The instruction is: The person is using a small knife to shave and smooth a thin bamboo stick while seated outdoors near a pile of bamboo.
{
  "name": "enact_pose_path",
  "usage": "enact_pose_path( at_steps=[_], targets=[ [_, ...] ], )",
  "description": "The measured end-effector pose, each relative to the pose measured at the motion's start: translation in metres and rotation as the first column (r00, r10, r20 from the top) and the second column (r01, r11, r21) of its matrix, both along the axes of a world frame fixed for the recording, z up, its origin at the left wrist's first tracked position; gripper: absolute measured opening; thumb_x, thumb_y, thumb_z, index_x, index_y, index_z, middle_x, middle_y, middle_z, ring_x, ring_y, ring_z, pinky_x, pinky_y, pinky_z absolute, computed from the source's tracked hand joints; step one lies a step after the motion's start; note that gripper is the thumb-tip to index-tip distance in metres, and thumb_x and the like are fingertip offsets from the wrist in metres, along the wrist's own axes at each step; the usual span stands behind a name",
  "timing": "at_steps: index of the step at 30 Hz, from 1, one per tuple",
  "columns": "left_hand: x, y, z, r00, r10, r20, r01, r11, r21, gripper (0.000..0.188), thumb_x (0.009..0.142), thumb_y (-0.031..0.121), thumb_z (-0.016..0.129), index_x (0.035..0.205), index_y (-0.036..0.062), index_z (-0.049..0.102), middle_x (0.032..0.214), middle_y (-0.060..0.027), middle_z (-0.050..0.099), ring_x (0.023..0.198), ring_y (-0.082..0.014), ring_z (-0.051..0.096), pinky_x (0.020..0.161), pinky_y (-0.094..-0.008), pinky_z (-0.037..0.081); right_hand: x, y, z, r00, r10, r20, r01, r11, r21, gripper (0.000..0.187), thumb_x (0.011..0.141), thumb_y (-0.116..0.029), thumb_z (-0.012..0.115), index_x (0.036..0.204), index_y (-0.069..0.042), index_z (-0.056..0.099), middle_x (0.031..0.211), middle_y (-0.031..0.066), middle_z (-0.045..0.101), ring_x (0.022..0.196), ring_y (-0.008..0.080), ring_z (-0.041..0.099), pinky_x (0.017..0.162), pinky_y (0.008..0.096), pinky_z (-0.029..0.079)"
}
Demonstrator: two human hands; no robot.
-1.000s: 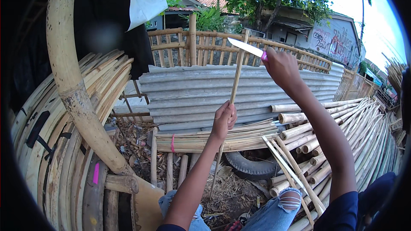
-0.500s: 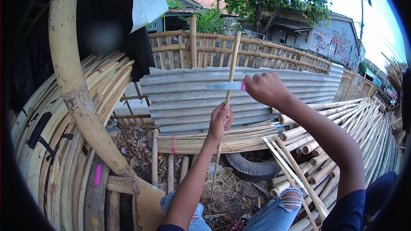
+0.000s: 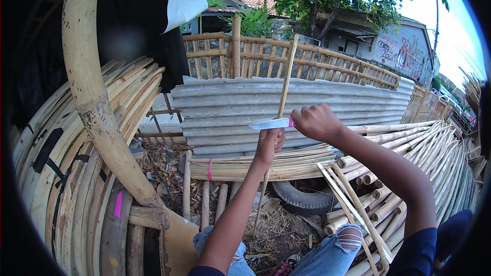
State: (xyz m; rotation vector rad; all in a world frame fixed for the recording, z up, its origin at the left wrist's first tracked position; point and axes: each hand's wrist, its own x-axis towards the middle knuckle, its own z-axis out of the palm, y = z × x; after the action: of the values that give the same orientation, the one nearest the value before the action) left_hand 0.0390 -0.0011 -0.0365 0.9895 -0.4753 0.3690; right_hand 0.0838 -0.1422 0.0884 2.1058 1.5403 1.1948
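Observation:
My left hand [image 3: 271, 145] is closed around a long, thin bamboo strip [image 3: 287, 79]. The strip stands nearly upright, leaning a little to the right at its top, and its lower end runs down toward the ground. In my right hand [image 3: 318, 122] is a knife [image 3: 269, 124] with a pink part showing at the handle. Its blade points left and lies across the strip, just above my left fist. Most of the handle is hidden in my fingers.
A bundle of bamboo slats [image 3: 255, 167] tied with pink lies ahead, above a tyre [image 3: 302, 199]. Bamboo poles [image 3: 404, 174] pile up at right. Curved strips [image 3: 61, 194] and a thick bamboo post [image 3: 84, 66] stand at left. A corrugated sheet [image 3: 225, 105] forms a barrier behind.
The knife has slid down the strip, from well above my left hand to just over it. My left hand still grips the strip. The whole view has shifted slightly.

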Motion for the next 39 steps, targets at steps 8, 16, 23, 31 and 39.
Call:
enact_pose_path(
  at_steps=[8, 16, 23, 31, 39],
  targets=[
    [0.003, 0.002, 0.002, 1.000, 0.002, 0.009, -0.002, 1.000, 0.003, 0.033, 0.096, 0.036, 0.043, 0.074, 0.0115, 0.040, 0.052, 0.0058, 0.029, 0.040, -0.0019, 0.022, 0.035, -0.0187, 0.015, 0.016, 0.009, 0.086, 0.992, -0.088, 0.087, 0.047, 0.920, 0.390, 0.018, 0.084, -0.021, 0.056, 0.074, -0.006, 0.055, 0.055, 0.0104, 0.057, 0.050, 0.0309, 0.060, 0.045, 0.0406, 0.047],
    [0.003, -0.006, 0.006, 0.999, -0.033, -0.006, 0.033, 0.999, -0.004, 0.033, 0.096, 0.035, 0.042, 0.073, 0.0116, 0.040, 0.051, 0.0060, 0.029, 0.039, -0.0017, 0.021, 0.035, -0.0191, 0.014, 0.025, 0.002, 0.064, 0.995, -0.026, 0.097, -0.009, 0.939, 0.345, 0.015, 0.082, -0.018, 0.057, 0.073, -0.006, 0.053, 0.054, 0.0100, 0.057, 0.047, 0.0295, 0.059, 0.041, 0.0399, 0.045],
    [0.003, 0.008, 0.001, 0.999, -0.029, 0.017, 0.029, 1.000, -0.010, 0.030, 0.095, 0.034, 0.043, 0.074, 0.0141, 0.038, 0.053, 0.0075, 0.029, 0.040, -0.0001, 0.023, 0.035, -0.0178, 0.014, 0.007, 0.013, 0.041, 0.997, -0.064, -0.035, 0.070, 0.977, 0.204, 0.015, 0.082, -0.019, 0.058, 0.078, -0.006, 0.052, 0.058, 0.0110, 0.058, 0.051, 0.0304, 0.060, 0.046, 0.0416, 0.047],
    [0.002, 0.008, 0.006, 0.999, -0.027, -0.018, 0.027, 0.999, -0.029, 0.031, 0.094, 0.035, 0.043, 0.073, 0.0135, 0.038, 0.052, 0.0070, 0.029, 0.039, -0.0006, 0.022, 0.034, -0.0179, 0.014, 0.026, 0.005, 0.099, 0.982, -0.109, 0.152, 0.041, 0.917, 0.397, 0.020, 0.084, -0.022, 0.056, 0.073, -0.006, 0.055, 0.053, 0.0099, 0.057, 0.049, 0.0302, 0.060, 0.041, 0.0395, 0.045],
    [0.001, 0.010, 0.001, 0.999, -0.052, -0.003, 0.052, 0.998, -0.023, 0.030, 0.094, 0.034, 0.043, 0.073, 0.0130, 0.039, 0.052, 0.0064, 0.029, 0.039, -0.0016, 0.022, 0.034, -0.0192, 0.015, 0.009, 0.011, 0.028, 0.991, 0.053, 0.127, -0.057, 0.998, 0.030, 0.011, 0.078, -0.014, 0.058, 0.073, -0.008, 0.051, 0.054, 0.0091, 0.056, 0.045, 0.0267, 0.058, 0.038, 0.0385, 0.043]
  ],
)
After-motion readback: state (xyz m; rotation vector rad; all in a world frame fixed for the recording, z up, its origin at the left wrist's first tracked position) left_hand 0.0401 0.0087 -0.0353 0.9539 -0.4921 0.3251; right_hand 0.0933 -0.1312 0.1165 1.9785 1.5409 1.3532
